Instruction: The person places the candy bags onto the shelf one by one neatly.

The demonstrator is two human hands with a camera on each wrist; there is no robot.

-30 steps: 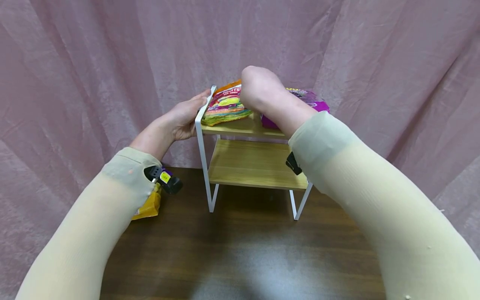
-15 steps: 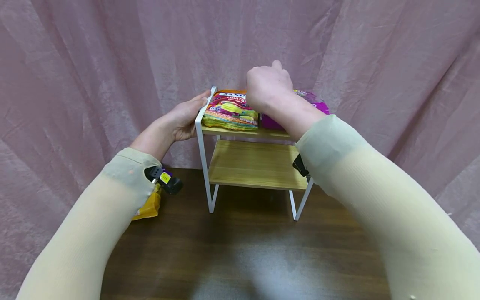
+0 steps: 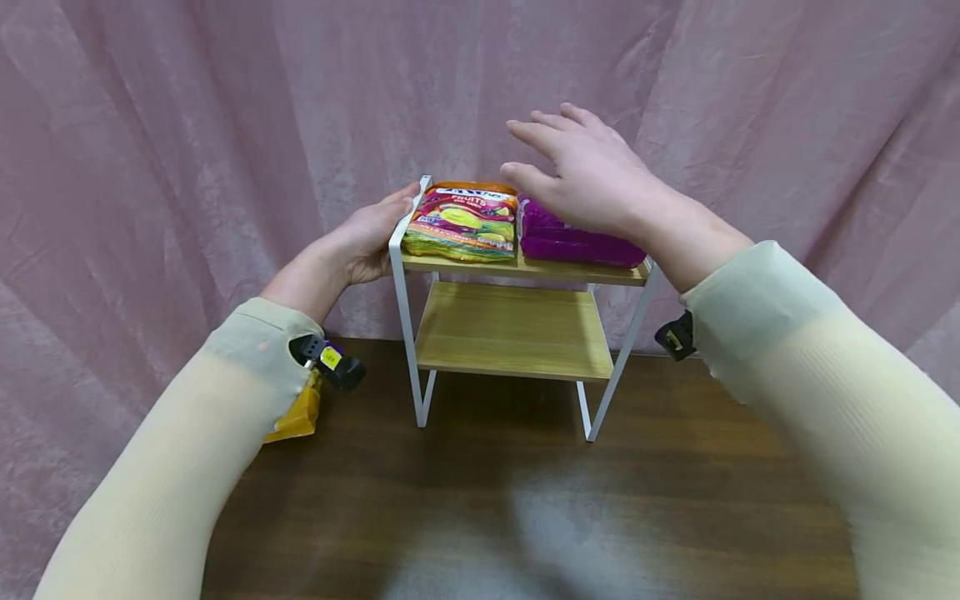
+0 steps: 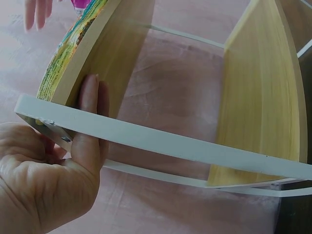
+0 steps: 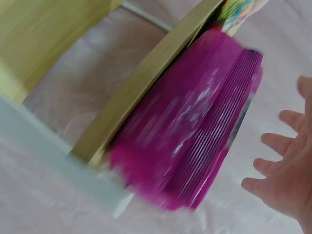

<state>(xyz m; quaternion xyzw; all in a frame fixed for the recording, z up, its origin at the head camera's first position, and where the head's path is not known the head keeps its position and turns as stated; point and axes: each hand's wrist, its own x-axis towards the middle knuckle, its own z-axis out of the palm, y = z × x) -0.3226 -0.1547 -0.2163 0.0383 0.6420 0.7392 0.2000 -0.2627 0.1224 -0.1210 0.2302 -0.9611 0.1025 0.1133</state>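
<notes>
My left hand (image 3: 367,237) grips the upper left edge of a small two-tier shelf (image 3: 513,333) with wooden boards and a white metal frame. In the left wrist view, its thumb (image 4: 87,100) reaches past the frame bar to the top board's underside. A colourful bag of fruit candy (image 3: 461,221) lies on the top board's left half. Right of it sits a shiny purple package (image 3: 577,242), partly hidden by my right hand (image 3: 592,171) in the head view. That hand hovers above the package with fingers spread, holding nothing; the right wrist view shows a gap between them.
A yellow bag (image 3: 297,414) stands on the dark wooden surface (image 3: 480,492) left of the shelf, partly behind my left sleeve. A pink curtain (image 3: 225,108) hangs directly behind the shelf. The shelf's lower board (image 5: 44,39) has nothing on it.
My right hand has come off the candy bag and moved right, its fingers uncurling. The candy bag first tilted, then settled flat on the top board. My left hand stays put.
</notes>
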